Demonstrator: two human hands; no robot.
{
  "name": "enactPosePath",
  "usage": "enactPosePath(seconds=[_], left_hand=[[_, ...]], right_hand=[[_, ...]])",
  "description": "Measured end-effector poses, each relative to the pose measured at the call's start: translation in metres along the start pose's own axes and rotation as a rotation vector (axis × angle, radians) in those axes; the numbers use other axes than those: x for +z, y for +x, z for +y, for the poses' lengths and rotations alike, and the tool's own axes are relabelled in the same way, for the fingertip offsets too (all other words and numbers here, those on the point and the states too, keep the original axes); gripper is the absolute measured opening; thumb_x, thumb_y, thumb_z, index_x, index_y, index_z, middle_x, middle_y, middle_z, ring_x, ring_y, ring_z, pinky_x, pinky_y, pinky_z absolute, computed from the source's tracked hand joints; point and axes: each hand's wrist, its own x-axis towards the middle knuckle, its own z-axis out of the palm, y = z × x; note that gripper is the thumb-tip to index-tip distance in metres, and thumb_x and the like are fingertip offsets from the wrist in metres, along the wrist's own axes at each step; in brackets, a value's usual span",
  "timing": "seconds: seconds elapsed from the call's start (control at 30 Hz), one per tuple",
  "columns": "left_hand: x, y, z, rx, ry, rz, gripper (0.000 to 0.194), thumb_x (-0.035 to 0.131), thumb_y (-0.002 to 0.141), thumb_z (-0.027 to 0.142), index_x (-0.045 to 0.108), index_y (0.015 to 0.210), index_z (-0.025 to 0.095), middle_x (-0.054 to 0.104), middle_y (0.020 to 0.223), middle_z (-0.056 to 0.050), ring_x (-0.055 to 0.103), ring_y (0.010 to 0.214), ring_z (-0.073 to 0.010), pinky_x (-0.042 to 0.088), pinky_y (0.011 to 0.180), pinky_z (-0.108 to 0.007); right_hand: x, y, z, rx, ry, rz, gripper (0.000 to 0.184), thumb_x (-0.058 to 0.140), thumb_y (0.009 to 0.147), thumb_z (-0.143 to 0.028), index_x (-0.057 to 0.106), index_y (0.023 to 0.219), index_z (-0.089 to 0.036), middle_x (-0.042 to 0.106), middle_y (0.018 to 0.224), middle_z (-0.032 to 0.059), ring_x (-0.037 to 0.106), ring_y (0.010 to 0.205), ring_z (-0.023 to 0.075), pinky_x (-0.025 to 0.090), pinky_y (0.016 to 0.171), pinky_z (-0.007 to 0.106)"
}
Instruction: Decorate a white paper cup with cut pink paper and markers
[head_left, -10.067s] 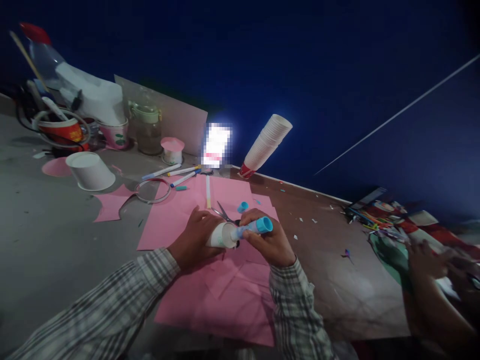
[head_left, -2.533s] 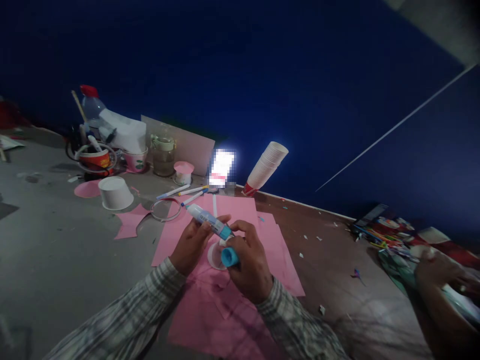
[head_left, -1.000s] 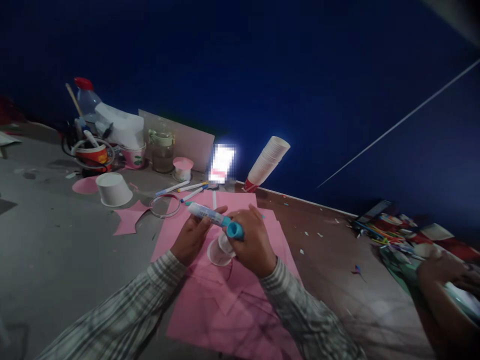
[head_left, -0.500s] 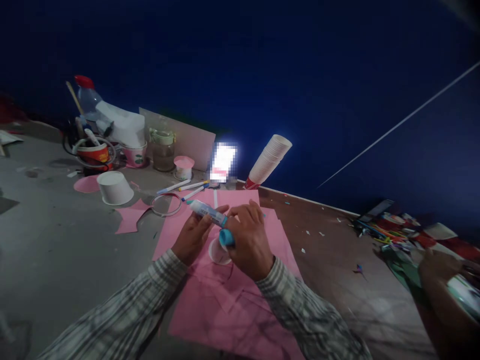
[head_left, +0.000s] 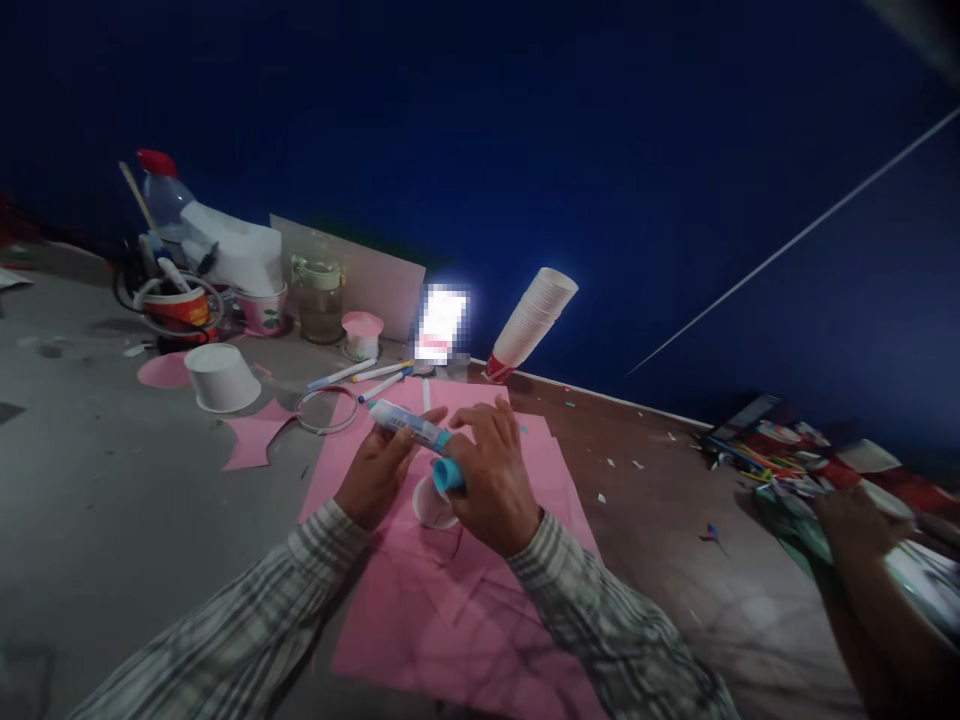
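My left hand (head_left: 373, 478) is closed around a white glue stick (head_left: 399, 421) with teal ends, tilted over the work surface. At the tube's right end, my right hand (head_left: 496, 490) touches the teal base and also grips a loose teal cap (head_left: 448, 475), its hollow end facing left. Just below the cap stands a small white paper cup (head_left: 429, 505), partly hidden by my right hand. Under both hands lie pink paper sheets (head_left: 420, 645), with cut pieces and strips on top.
Left of the sheets are a ring (head_left: 328, 410), an upturned white tub (head_left: 223, 378) and several markers (head_left: 341, 375). A glass jar (head_left: 319, 305) and a leaning cup stack (head_left: 532, 325) stand at the back. At right, another person's hand (head_left: 859, 525) is near scattered supplies.
The view has shifted slightly, so everything appears a little further left. The fingers of my right hand have lifted and spread a bit; both hands keep their holds.
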Motion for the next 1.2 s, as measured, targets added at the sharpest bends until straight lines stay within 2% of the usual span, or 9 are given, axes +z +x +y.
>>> enactPosePath(seconds=[0.1, 0.33, 0.4, 0.47, 0.57, 0.63, 0.83, 1.07, 1.2], left_hand=[[0.000, 0.000, 0.001, 0.025, 0.015, -0.033, 0.029, 0.073, 0.077, 0.038, 0.055, 0.092, 0.020, 0.071, 0.115, -0.010, 0.052, 0.126, -0.0273, 0.029, 0.111, -0.049], [0.002, -0.001, 0.002, 0.032, 0.015, -0.027, 0.034, 0.075, 0.075, 0.038, 0.053, 0.096, 0.022, 0.072, 0.111, -0.008, 0.056, 0.122, -0.0258, 0.030, 0.112, -0.048], [0.001, 0.000, 0.000, 0.027, 0.015, -0.043, 0.034, 0.074, 0.076, 0.038, 0.053, 0.097, 0.021, 0.072, 0.111, -0.008, 0.056, 0.122, -0.0262, 0.031, 0.111, -0.049], [0.000, 0.000, -0.001, 0.025, 0.023, -0.045, 0.034, 0.074, 0.076, 0.038, 0.053, 0.097, 0.021, 0.072, 0.112, -0.009, 0.056, 0.122, -0.0270, 0.032, 0.110, -0.049], [-0.002, 0.001, -0.002, 0.028, 0.032, -0.018, 0.031, 0.072, 0.078, 0.038, 0.054, 0.097, 0.021, 0.071, 0.114, -0.009, 0.054, 0.124, -0.0271, 0.033, 0.110, -0.048], [-0.003, 0.001, -0.001, 0.038, 0.027, -0.017, 0.030, 0.071, 0.079, 0.038, 0.054, 0.097, 0.021, 0.071, 0.115, -0.009, 0.054, 0.124, -0.0268, 0.032, 0.110, -0.049], [0.000, -0.001, -0.001, 0.046, 0.051, -0.054, 0.032, 0.072, 0.078, 0.039, 0.057, 0.097, 0.020, 0.070, 0.115, -0.010, 0.055, 0.122, -0.0284, 0.033, 0.109, -0.051], [-0.001, 0.000, -0.002, 0.018, 0.041, -0.007, 0.032, 0.073, 0.076, 0.040, 0.054, 0.094, 0.021, 0.072, 0.112, -0.008, 0.057, 0.121, -0.0262, 0.036, 0.108, -0.049], [-0.002, 0.000, -0.001, 0.048, 0.033, -0.030, 0.031, 0.073, 0.077, 0.039, 0.055, 0.094, 0.022, 0.071, 0.114, -0.007, 0.058, 0.119, -0.0246, 0.038, 0.107, -0.046]], right_hand=[[-0.007, 0.003, 0.005, 0.118, 0.221, -0.010, 0.004, 0.063, 0.076, -0.020, 0.060, 0.078, -0.020, 0.063, 0.114, 0.0113, 0.056, 0.110, 0.0278, 0.034, 0.104, 0.052], [-0.011, 0.014, 0.015, 0.454, 0.424, -0.185, 0.006, 0.062, 0.077, -0.021, 0.064, 0.083, -0.020, 0.069, 0.081, 0.0030, 0.063, 0.074, 0.0196, 0.051, 0.075, 0.036], [-0.009, 0.011, 0.012, 0.423, 0.405, -0.236, 0.005, 0.063, 0.077, -0.022, 0.064, 0.081, -0.019, 0.068, 0.081, 0.0031, 0.062, 0.073, 0.0192, 0.051, 0.075, 0.036], [-0.005, 0.006, 0.006, 0.301, 0.256, -0.208, 0.003, 0.063, 0.077, -0.019, 0.063, 0.080, -0.019, 0.068, 0.082, 0.0031, 0.062, 0.081, 0.0208, 0.047, 0.089, 0.043], [0.001, -0.001, -0.002, 0.087, -0.031, -0.078, 0.012, 0.061, 0.075, -0.012, 0.064, 0.082, -0.021, 0.069, 0.095, 0.0047, 0.056, 0.103, 0.0258, 0.025, 0.109, 0.053], [0.000, -0.003, -0.004, 0.012, -0.055, -0.035, 0.010, 0.063, 0.074, -0.014, 0.063, 0.082, -0.021, 0.068, 0.104, 0.0064, 0.053, 0.110, 0.0279, 0.019, 0.112, 0.054], [-0.007, 0.006, 0.006, 0.239, 0.230, -0.100, 0.007, 0.062, 0.082, -0.024, 0.061, 0.088, -0.021, 0.070, 0.090, 0.0033, 0.065, 0.089, 0.0208, 0.035, 0.105, 0.048], [-0.002, 0.002, -0.010, 0.045, -0.113, -0.067, 0.010, 0.062, 0.074, -0.012, 0.063, 0.079, -0.020, 0.067, 0.095, 0.0064, 0.054, 0.106, 0.0270, 0.020, 0.112, 0.053], [-0.009, 0.008, 0.002, 0.227, 0.226, -0.090, 0.003, 0.062, 0.080, -0.022, 0.061, 0.081, -0.020, 0.068, 0.098, 0.0066, 0.061, 0.094, 0.0220, 0.042, 0.098, 0.044]])
